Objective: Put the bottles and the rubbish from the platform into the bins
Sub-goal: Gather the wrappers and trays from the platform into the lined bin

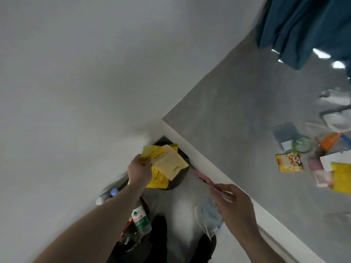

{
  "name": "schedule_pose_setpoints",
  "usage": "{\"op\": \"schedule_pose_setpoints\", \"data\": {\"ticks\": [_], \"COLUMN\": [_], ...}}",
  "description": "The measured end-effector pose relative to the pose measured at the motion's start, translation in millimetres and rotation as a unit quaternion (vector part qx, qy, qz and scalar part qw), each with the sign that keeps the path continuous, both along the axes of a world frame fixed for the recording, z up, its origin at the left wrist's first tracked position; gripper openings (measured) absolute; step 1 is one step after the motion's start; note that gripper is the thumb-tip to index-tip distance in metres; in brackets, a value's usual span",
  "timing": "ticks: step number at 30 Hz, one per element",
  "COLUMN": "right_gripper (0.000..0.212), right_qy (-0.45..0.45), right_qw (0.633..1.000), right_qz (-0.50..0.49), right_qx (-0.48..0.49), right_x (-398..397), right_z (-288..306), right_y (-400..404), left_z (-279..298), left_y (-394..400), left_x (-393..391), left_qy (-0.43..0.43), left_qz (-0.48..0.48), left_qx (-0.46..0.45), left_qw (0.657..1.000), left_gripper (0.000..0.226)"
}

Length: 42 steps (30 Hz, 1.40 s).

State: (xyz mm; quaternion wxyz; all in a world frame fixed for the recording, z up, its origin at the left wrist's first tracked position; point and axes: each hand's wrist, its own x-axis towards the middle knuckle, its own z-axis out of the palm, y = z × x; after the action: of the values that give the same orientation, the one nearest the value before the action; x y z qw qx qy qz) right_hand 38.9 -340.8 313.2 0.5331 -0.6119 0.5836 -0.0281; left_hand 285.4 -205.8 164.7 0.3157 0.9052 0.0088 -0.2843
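My left hand (139, 170) grips a bunch of yellow packets (167, 164) and holds them over a dark bin (180, 177) in the corner by the white wall. My right hand (230, 201) pinches a thin pink wrapper (202, 176) and a blue face mask (209, 215) that hangs below it. Under my left forearm a second dark bin (133, 249) holds plastic bottles, one with a green label (141, 222). The grey platform (247, 139) lies to the right, with more rubbish (313, 160) at its right end.
A white ledge (207, 158) runs along the platform's edge beside the bins. A blue curtain (307, 27) hangs at the top right. Among the platform's litter are a green tape ring (302, 144), a cartoon-printed packet (289, 162) and a yellow pack (341, 177).
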Motion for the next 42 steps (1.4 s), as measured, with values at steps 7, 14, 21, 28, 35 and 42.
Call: {"op": "schedule_pose_setpoints", "data": {"ticks": [7,14,21,28,35,42], "right_gripper": [0.004,0.006,0.008,0.017,0.026,0.058], "right_qy": [-0.014,0.003,0.020,0.018,0.011,-0.031], "right_qw": [1.000,0.999,0.999,0.999,0.999,0.978], "right_qz": [-0.006,-0.003,0.013,-0.002,-0.043,0.205], "right_qx": [0.016,0.036,0.035,0.050,-0.032,-0.020], "right_x": [9.3,6.7,21.0,66.8,126.1,148.7], "right_z": [-89.6,-138.6,-151.5,-189.4,-271.9,-368.4], "right_y": [0.5,11.4,13.2,6.8,16.5,25.6], "left_z": [-104.2,-160.5,-156.0,-132.3,-151.5,-191.1], "left_y": [-33.6,-40.6,-11.4,18.3,34.8,37.9], "left_x": [15.5,3.2,11.5,35.6,40.1,36.6], "left_qy": [-0.014,0.124,0.159,0.053,0.020,0.101], "left_qz": [0.086,0.116,-0.016,-0.186,-0.263,-0.280], "left_qx": [0.029,-0.034,0.056,0.107,0.028,0.000], "left_qw": [0.996,0.985,0.986,0.975,0.964,0.955], "left_gripper": [0.027,0.032,0.049,0.030,0.026,0.055]}}
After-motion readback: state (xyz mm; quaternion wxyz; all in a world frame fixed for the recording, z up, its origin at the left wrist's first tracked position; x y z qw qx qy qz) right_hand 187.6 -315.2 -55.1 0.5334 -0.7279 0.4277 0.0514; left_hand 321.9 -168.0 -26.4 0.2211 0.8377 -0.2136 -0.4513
